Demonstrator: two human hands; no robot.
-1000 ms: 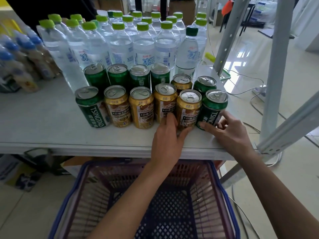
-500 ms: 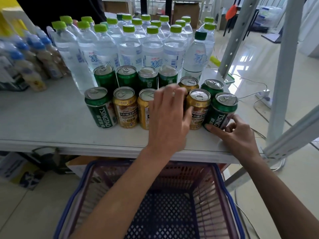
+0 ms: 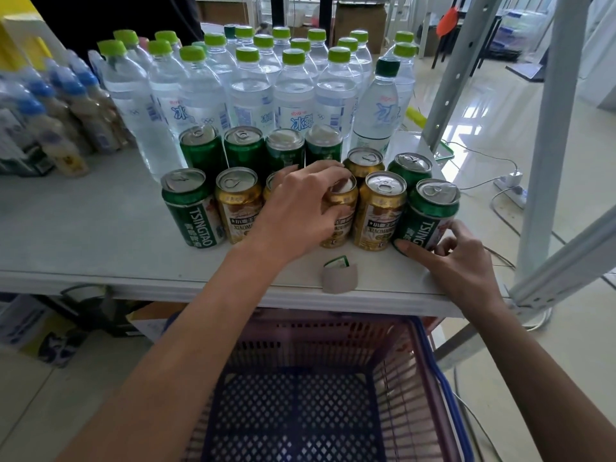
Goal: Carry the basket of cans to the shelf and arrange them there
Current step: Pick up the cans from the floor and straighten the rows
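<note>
Two rows of green and gold cans stand on the white shelf [image 3: 100, 228]. My left hand [image 3: 300, 208] reaches over the front row and closes from above on a gold can [image 3: 340, 211], fingers over its lid. My right hand [image 3: 456, 258] pinches the lower part of the tilted green Tsingtao can [image 3: 430, 215] at the row's right end, index finger in front and thumb on its right side. The purple and blue basket [image 3: 430, 355] sits below the shelf edge between my forearms, with no cans in it.
Water bottles [image 3: 253, 95] with green caps fill the back of the shelf, and blue-capped bottles [image 3: 50, 111] stand at the left. A small paper scrap [image 3: 338, 276] lies near the shelf's front edge. Grey shelf uprights [image 3: 546, 128] rise at the right, with a power strip [image 3: 510, 185] on the floor.
My left hand rose from the base of the front-row cans to the top of the gold can and closed on it. My right hand stayed at the green can. The paper scrap came into view.
</note>
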